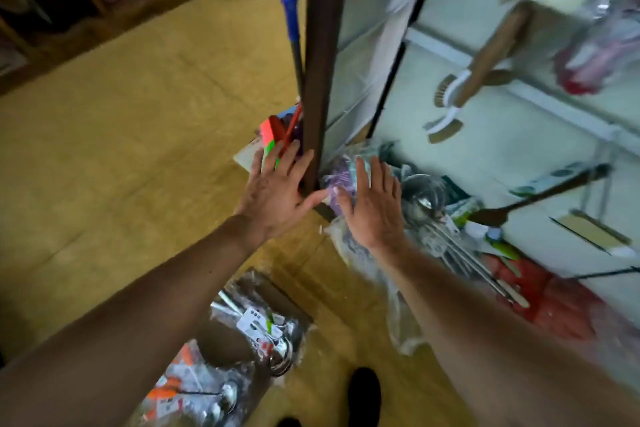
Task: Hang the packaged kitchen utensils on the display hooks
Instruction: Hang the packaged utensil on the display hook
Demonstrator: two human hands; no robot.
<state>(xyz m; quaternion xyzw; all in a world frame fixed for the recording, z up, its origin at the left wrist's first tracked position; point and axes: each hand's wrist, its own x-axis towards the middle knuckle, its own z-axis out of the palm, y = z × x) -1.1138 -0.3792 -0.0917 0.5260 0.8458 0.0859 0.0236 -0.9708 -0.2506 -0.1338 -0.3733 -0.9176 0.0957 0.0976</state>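
Note:
Both my arms reach down toward the floor at the foot of a display wall. My left hand (277, 191) is spread with straight fingers beside a dark wooden post (323, 55), holding nothing. Just right of the post, my right hand (374, 204) is spread too, hovering over a heap of packaged utensils (429, 208) in clear plastic: metal ladles and spoons. A purple packet (337, 180) lies between my two hands. On the wall panel (502, 149) hang a wooden-handled brush (485, 59) and a dark spatula (540, 194). The picture is blurred by motion.
A cardboard box (263, 322) of packaged spoons and orange-handled items stands on the tan floor near my dark shoe (363, 392). A blue-topped pole (291, 21) and red-green items (272, 139) lean behind the post. A red bag (554, 302) lies at the wall's foot. Shelves line the far left.

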